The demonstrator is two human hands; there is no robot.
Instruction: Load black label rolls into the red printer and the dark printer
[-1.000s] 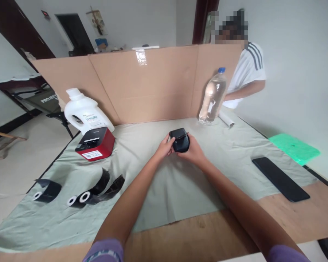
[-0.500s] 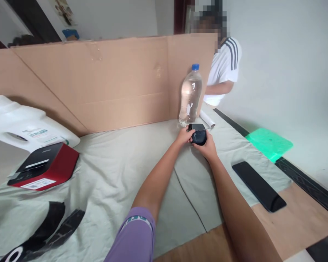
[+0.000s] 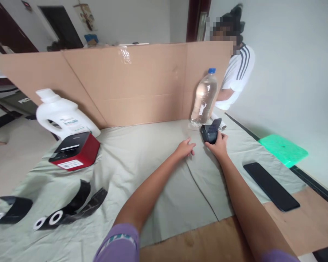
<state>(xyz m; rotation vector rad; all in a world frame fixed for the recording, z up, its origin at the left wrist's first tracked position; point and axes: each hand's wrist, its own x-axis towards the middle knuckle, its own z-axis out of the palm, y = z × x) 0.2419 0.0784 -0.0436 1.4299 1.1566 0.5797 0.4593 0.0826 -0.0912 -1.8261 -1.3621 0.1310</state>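
Note:
My right hand [image 3: 218, 146] grips the lower right side of a small black box-like device [image 3: 209, 134], which looks like a portable printer. Its flap lid [image 3: 214, 125] stands raised, and the inside cannot be made out. To the left and apart from it, my left hand [image 3: 185, 148] hovers over the cloth with fingers partly stretched and nothing seen in them. Just behind the device stands a clear water bottle [image 3: 204, 98] with a blue cap, and a white paper tube [image 3: 221, 124] lies beside it.
A cardboard panel [image 3: 142, 83] stands along the back. At left are a white jug [image 3: 68, 116], a red-and-black printer [image 3: 76, 151] and several black-and-white rolls [image 3: 56, 217]. A phone [image 3: 272, 187] lies at right, near a green stool [image 3: 284, 147]. Behind the panel is a person [image 3: 240, 69].
My left hand has let go of the black device and drawn back to the left. The device's lid has swung up. The view has turned left, bringing more of the rolls into sight.

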